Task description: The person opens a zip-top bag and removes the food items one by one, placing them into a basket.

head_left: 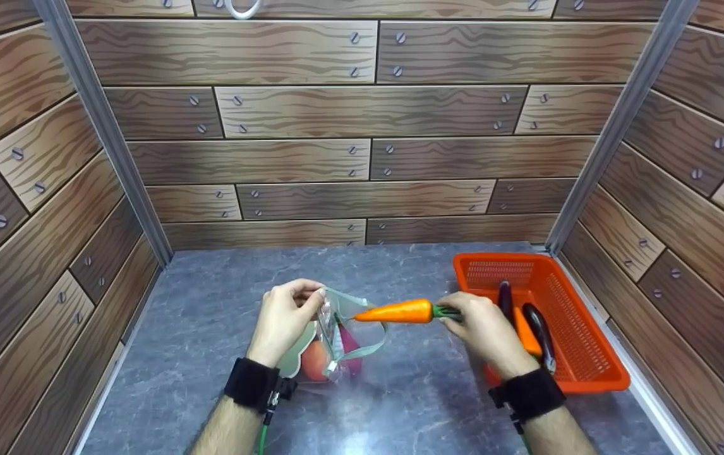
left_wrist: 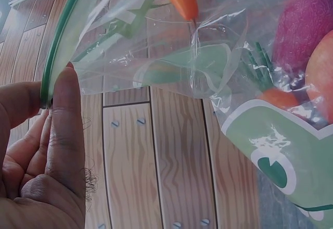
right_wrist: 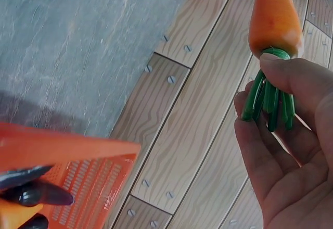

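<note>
My left hand (head_left: 286,316) pinches the green-edged rim of a clear plastic bag (head_left: 337,341) and holds it up off the grey table. In the left wrist view the thumb (left_wrist: 65,130) presses the bag's rim (left_wrist: 57,41). Inside the bag lie an orange-pink round fruit (head_left: 315,360) and a magenta piece (head_left: 349,344). My right hand (head_left: 479,325) grips a toy carrot (head_left: 400,311) by its green stem (right_wrist: 268,96). The carrot lies level, and its tip points at the bag's mouth.
An orange plastic basket (head_left: 589,354) stands at the right on the grey tabletop (head_left: 210,303). It holds two dark eggplants (head_left: 539,328) and another carrot (head_left: 526,335). Wood-patterned walls (head_left: 362,126) close in the back and both sides.
</note>
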Action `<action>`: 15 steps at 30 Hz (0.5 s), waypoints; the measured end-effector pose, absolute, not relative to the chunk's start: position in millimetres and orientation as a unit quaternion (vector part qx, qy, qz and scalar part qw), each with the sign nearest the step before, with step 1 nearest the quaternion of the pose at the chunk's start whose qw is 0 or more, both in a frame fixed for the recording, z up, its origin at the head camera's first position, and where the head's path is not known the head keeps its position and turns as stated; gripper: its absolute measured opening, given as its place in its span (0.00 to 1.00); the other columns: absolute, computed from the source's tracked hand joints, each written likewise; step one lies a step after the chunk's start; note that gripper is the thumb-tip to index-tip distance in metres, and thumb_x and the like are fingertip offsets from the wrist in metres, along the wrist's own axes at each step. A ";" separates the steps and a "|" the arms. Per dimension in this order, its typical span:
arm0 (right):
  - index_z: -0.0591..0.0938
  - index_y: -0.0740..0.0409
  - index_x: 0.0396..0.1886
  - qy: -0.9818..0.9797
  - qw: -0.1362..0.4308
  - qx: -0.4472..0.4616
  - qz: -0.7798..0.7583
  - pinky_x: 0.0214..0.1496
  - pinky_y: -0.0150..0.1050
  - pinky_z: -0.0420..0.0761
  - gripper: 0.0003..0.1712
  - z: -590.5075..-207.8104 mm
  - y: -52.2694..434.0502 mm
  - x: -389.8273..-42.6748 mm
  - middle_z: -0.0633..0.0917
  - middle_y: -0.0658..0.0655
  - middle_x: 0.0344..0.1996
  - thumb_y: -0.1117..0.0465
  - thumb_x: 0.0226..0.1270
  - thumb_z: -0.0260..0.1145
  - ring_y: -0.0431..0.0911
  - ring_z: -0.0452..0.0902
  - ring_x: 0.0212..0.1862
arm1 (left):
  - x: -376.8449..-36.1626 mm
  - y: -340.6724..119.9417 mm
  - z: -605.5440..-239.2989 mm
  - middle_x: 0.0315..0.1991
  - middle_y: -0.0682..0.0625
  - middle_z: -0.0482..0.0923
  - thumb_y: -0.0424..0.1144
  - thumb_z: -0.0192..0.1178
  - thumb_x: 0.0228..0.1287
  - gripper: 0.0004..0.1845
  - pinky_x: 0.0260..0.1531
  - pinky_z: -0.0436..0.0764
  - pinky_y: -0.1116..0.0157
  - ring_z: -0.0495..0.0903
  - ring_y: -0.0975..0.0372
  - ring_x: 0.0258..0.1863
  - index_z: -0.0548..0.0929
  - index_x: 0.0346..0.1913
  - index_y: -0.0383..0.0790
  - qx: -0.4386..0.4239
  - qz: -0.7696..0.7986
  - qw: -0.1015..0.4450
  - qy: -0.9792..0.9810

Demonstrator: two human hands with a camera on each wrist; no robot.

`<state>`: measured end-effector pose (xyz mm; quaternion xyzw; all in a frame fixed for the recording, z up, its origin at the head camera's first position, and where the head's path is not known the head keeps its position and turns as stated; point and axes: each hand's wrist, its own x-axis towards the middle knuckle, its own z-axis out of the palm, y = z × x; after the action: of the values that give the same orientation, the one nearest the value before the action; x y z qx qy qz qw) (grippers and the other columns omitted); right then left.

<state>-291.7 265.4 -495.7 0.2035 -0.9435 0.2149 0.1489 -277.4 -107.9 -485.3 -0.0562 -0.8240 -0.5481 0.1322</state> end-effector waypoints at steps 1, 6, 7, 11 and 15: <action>0.97 0.57 0.52 -0.943 0.150 0.203 0.216 0.56 0.54 0.98 0.12 -495.1 268.2 -291.6 0.98 0.57 0.49 0.68 0.72 0.85 0.52 0.97 0.50 | -277.4 -107.8 -485.2 0.40 0.48 0.99 0.36 0.73 0.81 0.06 0.36 0.92 0.74 0.96 0.64 0.37 0.98 0.52 0.40 -0.056 -0.546 0.133 -0.825; 0.97 0.57 0.55 -0.945 0.146 0.186 0.227 0.56 0.55 0.98 0.13 -492.5 281.7 -289.7 0.98 0.58 0.51 0.68 0.74 0.84 0.53 0.96 0.51 | -276.8 -107.7 -484.2 0.40 0.48 0.98 0.36 0.73 0.81 0.07 0.36 0.91 0.74 0.94 0.66 0.35 0.98 0.52 0.40 -0.058 -0.537 0.137 -0.830; 0.97 0.57 0.55 -0.945 0.146 0.183 0.230 0.56 0.55 0.98 0.13 -492.1 284.5 -289.4 0.98 0.58 0.51 0.68 0.74 0.84 0.53 0.96 0.52 | -276.7 -107.7 -484.0 0.40 0.48 0.98 0.37 0.73 0.81 0.07 0.36 0.90 0.74 0.94 0.66 0.35 0.98 0.52 0.39 -0.059 -0.536 0.138 -0.831; 0.96 0.58 0.57 -0.947 0.142 0.171 0.233 0.58 0.58 0.97 0.14 -489.4 295.2 -288.9 0.97 0.60 0.53 0.68 0.75 0.84 0.55 0.96 0.53 | -277.4 -108.1 -483.6 0.40 0.48 0.98 0.36 0.72 0.81 0.07 0.36 0.90 0.74 0.93 0.67 0.34 0.98 0.52 0.39 -0.058 -0.533 0.137 -0.833; 0.96 0.59 0.58 -0.949 0.137 0.159 0.233 0.59 0.61 0.97 0.14 -485.9 304.8 -288.9 0.97 0.62 0.54 0.67 0.76 0.83 0.58 0.95 0.55 | -277.3 -107.8 -483.1 0.40 0.48 0.98 0.36 0.72 0.81 0.07 0.36 0.90 0.74 0.93 0.68 0.35 0.98 0.52 0.39 -0.058 -0.532 0.137 -0.834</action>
<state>-288.9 304.8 -485.9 0.1592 -0.9495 0.2331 0.1373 -277.3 -107.8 -483.1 -0.0581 -0.8338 -0.5315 0.1371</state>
